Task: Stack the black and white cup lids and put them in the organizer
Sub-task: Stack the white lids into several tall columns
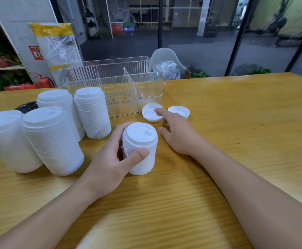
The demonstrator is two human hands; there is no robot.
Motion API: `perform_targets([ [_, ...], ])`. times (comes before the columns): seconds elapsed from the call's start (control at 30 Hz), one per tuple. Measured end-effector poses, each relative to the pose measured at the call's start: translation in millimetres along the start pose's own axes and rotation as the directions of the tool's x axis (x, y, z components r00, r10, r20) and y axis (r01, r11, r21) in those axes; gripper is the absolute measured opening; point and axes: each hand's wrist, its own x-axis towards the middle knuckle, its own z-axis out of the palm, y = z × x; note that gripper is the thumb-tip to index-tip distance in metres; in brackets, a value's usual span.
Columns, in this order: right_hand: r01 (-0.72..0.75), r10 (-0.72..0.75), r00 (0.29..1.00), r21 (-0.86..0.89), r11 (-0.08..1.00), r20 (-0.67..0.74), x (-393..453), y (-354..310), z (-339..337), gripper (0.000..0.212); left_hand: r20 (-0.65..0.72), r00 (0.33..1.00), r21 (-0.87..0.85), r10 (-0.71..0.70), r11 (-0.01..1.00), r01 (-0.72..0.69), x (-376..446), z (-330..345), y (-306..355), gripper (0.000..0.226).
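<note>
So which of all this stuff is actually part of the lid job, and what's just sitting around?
Part of the job:
- short lid stack, held by the left hand
- two loose white lids; right hand touches the nearer
- four tall stacks
- black lids
- clear organizer

Just lying about:
- fire extinguisher
- wrapped package
- chair

**Materials and finishes on my counter**

The counter [218, 123] is yellow wood-look laminate, smooth with a soft sheen and fine grain lines. The stack of white lids [141, 150] under my fingers [139, 155] is thin matt plastic, finely ribbed along its side. The organizer [118, 83] is clear glossy plastic with fluted walls. A black lid [25, 106] behind the stacks looks glossy.
</note>
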Motion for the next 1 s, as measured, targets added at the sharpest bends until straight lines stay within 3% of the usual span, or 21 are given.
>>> perform_targets([
  [0.1, 0.000, 0.000, 1.000, -0.030, 1.000, -0.008, 3.4, 0.2, 1.0, 0.062, -0.004, 1.000, -0.001, 0.006, 1.000, -0.006, 0.4, -0.5, -1.3, 0.066],
  [0.3, 0.085, -0.079, 0.994, 0.084, 0.993, -0.081, -5.7, 7.9, 2.5, 0.040, -0.005, 1.000, 0.001, 0.008, 1.000, -0.008, 0.9, -0.7, -1.1, 0.069],
  [0.4, 0.116, -0.121, 0.980, -0.036, 0.993, -0.157, -8.1, 12.5, -4.2, 0.041, -0.002, 1.000, 0.004, 0.001, 1.000, -0.001, 1.1, -0.9, -1.7, 0.070],
  [0.5, 0.107, -0.123, 0.987, -0.146, 0.983, -0.103, -7.0, 17.3, -10.1, 0.043, -0.004, 1.000, 0.009, -0.002, 1.000, 0.002, 0.8, -1.0, -2.0, 0.069],
  [1.0, 0.165, -0.201, 0.969, -0.225, 0.960, -0.144, 1.3, 21.9, 1.2, 0.006, -0.006, 1.000, 0.000, 0.015, 1.000, -0.015, -0.6, -1.1, -0.1, 0.068],
])
